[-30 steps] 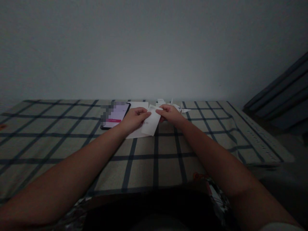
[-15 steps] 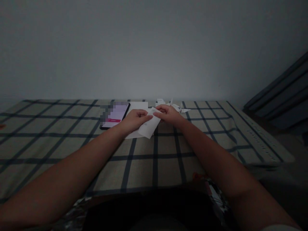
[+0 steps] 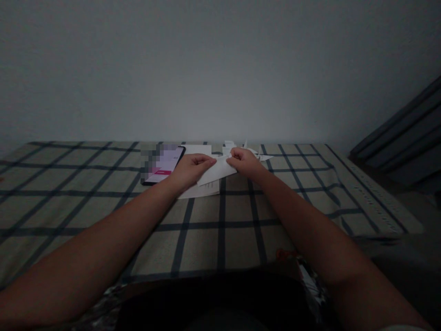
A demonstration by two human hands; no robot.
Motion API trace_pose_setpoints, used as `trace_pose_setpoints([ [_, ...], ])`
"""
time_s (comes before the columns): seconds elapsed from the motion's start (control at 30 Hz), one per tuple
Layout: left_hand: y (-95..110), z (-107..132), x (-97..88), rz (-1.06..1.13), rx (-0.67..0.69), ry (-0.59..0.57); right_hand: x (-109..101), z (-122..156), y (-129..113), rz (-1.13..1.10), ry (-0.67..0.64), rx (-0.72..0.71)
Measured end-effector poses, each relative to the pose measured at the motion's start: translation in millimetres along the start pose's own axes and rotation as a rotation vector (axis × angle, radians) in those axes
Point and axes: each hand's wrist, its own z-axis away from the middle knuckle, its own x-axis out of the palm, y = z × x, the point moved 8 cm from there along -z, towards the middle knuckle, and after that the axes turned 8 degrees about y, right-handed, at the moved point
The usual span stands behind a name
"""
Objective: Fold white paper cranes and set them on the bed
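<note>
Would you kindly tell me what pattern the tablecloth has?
The tablecloth is beige with a grid of dark blue lines, seen best in the head view.

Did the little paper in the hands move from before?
Yes. The folded paper tipped up flatter, and its low end rose away from the near edge of the white sheet lying on the cloth.

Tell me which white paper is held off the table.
The folded slip pinched between the left hand and right hand. The larger sheet lies flat beneath it, and the small folded pieces rest behind the right hand.
</note>
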Motion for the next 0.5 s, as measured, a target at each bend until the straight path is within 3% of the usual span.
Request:
trace_pose_setpoints([
  [0.1, 7, -1, -2.5, -0.112, 0.11, 0.003, 3, 1, 1, -0.057, -0.024, -0.016],
  [0.23, 19, 2, 0.1, -0.211, 0.235, -0.04, 7, 5, -9, -0.075, -0.078, -0.152],
  [0.5, 17, -1, -4.2, -0.224, 0.239, -0.008, 1, 2, -11, 0.065, -0.038, -0.181],
])
